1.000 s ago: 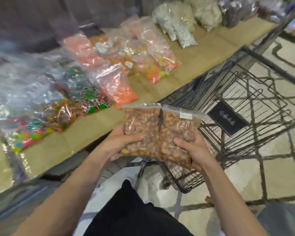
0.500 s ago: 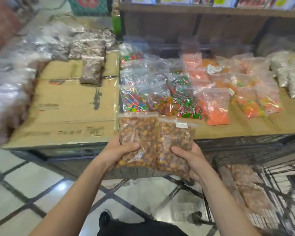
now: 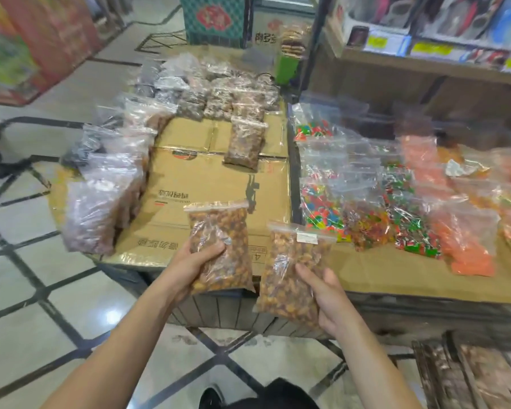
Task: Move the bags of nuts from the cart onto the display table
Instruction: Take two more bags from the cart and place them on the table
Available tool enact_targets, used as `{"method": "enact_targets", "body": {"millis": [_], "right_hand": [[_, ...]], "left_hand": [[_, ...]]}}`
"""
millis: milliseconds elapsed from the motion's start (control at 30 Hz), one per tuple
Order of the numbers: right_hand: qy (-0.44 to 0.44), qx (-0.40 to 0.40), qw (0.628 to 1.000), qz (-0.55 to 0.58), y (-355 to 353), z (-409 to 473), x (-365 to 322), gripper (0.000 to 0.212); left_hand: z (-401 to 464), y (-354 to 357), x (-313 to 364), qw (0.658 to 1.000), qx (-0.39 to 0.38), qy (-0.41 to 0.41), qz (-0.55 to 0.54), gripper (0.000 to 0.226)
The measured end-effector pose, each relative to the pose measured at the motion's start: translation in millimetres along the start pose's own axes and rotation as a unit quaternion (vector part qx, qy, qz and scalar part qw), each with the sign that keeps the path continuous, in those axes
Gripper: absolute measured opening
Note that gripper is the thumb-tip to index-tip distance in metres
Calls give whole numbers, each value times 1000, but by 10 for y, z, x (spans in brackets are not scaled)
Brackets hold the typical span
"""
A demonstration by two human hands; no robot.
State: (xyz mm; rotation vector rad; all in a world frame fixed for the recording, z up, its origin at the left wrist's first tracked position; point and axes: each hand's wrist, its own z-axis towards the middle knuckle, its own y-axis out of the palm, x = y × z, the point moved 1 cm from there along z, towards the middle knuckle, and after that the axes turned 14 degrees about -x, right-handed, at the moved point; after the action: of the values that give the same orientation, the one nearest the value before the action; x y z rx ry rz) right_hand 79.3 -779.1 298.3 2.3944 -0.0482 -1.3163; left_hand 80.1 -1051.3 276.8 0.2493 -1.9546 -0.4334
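- Your left hand (image 3: 199, 262) grips one bag of nuts (image 3: 220, 246) near its lower half, thumb curled over the front and fingers behind; the bag stands upright at the centre of the frame, over the near edge of the display table (image 3: 207, 184).
- Your right hand (image 3: 326, 293) holds a second bag (image 3: 292, 270) just right of the first, thumb laid across the front and fingers wrapped behind. This one hangs lower, in front of the table edge rather than above it.
- The two bags are apart, with a narrow gap between them.
- The step in hand looks like the carry-and-place: both bags are off the cart (image 3: 469, 376), whose wire frame shows at lower right, and neither is set down yet.
- The cardboard top has a bare patch in mid-frame, between the pale bags (image 3: 101, 202) at left and the candy bags (image 3: 366, 208) at right.
- Next, you would likely need to reach forward, lay each bag flat on that bare cardboard, and loosen your grip only once it rests.
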Motion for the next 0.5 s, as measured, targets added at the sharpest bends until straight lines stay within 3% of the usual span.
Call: {"method": "enact_targets", "body": {"millis": [267, 500], "right_hand": [[4, 6, 1000, -10, 22, 579, -117, 67], [16, 1, 1000, 0, -129, 1417, -408, 68]], "left_hand": [[581, -327, 218, 999, 44, -30, 9, 59], [1603, -397, 441, 997, 65, -40, 23, 48]]}}
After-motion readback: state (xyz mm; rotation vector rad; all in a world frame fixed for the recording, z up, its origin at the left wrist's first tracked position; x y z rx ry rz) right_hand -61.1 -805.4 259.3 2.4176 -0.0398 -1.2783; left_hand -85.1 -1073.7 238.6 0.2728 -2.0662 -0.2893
